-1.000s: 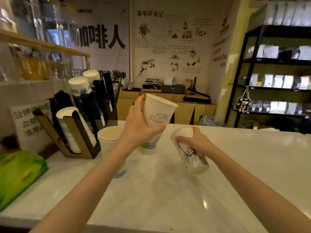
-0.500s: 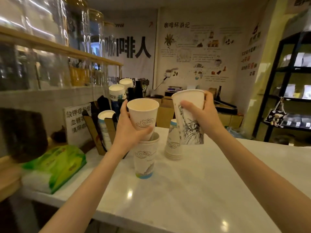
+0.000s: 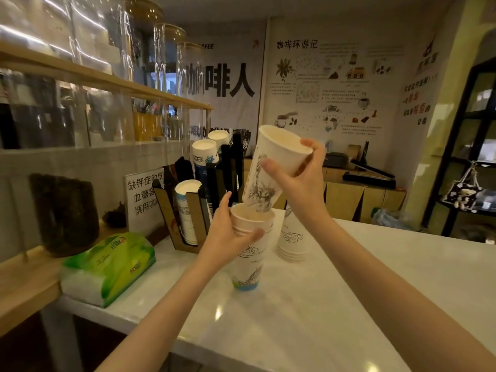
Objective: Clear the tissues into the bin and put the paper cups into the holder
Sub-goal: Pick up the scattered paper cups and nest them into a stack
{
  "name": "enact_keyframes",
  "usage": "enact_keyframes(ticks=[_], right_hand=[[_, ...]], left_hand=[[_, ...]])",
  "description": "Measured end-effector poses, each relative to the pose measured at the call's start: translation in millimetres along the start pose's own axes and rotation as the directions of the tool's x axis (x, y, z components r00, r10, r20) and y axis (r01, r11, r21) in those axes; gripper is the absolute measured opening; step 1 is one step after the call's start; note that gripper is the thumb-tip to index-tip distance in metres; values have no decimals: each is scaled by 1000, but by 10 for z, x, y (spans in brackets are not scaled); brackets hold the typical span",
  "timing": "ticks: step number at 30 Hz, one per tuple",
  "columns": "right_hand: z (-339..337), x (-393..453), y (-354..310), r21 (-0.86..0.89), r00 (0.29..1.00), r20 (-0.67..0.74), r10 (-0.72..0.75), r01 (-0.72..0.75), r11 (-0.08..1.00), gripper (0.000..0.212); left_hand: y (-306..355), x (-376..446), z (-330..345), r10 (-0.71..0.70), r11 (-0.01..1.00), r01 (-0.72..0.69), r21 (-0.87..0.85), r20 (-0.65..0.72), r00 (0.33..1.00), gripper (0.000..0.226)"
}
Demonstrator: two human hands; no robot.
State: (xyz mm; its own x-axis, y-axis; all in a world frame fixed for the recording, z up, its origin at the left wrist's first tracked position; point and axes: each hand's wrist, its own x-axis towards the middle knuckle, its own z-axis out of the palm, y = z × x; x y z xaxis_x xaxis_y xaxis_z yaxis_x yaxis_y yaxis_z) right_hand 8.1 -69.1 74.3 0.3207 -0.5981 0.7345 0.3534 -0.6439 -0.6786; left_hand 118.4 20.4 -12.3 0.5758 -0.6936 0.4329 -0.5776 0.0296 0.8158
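Observation:
My left hand (image 3: 233, 236) grips a stack of nested white paper cups (image 3: 249, 261) standing on the white counter (image 3: 335, 304). My right hand (image 3: 300, 181) holds a tall white cup with a grey drawing (image 3: 271, 170), tilted, its base dipping into the stack's top. A second short stack of cups (image 3: 291, 244) stands upside down just to the right. The black and cardboard cup holder (image 3: 193, 202) with several slots sits behind on the left, with cup stacks lying in it. No loose tissues or bin are in view.
A green tissue pack (image 3: 110, 264) lies at the counter's left end. A white sign (image 3: 143, 194) leans beside the holder. Glass jars line a wooden shelf (image 3: 107, 81) on the left. A black rack (image 3: 467, 146) stands at the far right.
My left hand has pushed its cup down into the cup standing on the counter. My right hand has tilted the drawn cup and brought it left, down onto that stack.

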Motion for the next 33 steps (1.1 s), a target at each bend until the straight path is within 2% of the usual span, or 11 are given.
enact_keyframes(ticks=[4,6,9,12,16,19,23,26,28,31,33], right_hand=[[59,-214,215,-136,995,92,37,-24,990,85],[67,-292,306,-169,981,163,106,-78,982,93],[56,-314,433,-233,945,227,234,-181,956,94],[34,-336,532,-338,908,281,309,-208,918,85],[6,-448,668,-417,882,325,342,-191,889,77],[-16,-496,718,-382,870,345,354,-214,899,77],[-75,-489,745,-284,770,447,455,-360,889,80],[-171,-551,879,-319,688,458,563,-464,826,104],[-257,-607,967,-367,637,465,614,-492,789,109],[-417,-606,1059,-362,610,476,633,-520,773,91],[-475,-606,984,-305,639,478,603,-523,796,56]], left_hand=[[-9,-19,-23,-20,1000,20,-5,-32,999,127],[-17,-12,-32,-28,999,28,-16,-37,999,128],[-35,-7,-20,-22,1000,22,-14,-20,1000,118],[-58,3,0,-13,1000,13,-14,-38,999,108],[-91,11,15,12,1000,-12,7,-59,998,102],[-83,-21,33,86,994,-82,79,-52,995,77],[-111,-11,45,130,978,-119,172,-56,990,42],[-110,28,12,166,971,-148,190,-83,983,38],[-56,84,-10,179,976,-161,145,-117,977,37],[119,220,12,123,990,-130,-47,-144,982,33],[212,241,4,78,980,-104,-170,-156,985,30]])
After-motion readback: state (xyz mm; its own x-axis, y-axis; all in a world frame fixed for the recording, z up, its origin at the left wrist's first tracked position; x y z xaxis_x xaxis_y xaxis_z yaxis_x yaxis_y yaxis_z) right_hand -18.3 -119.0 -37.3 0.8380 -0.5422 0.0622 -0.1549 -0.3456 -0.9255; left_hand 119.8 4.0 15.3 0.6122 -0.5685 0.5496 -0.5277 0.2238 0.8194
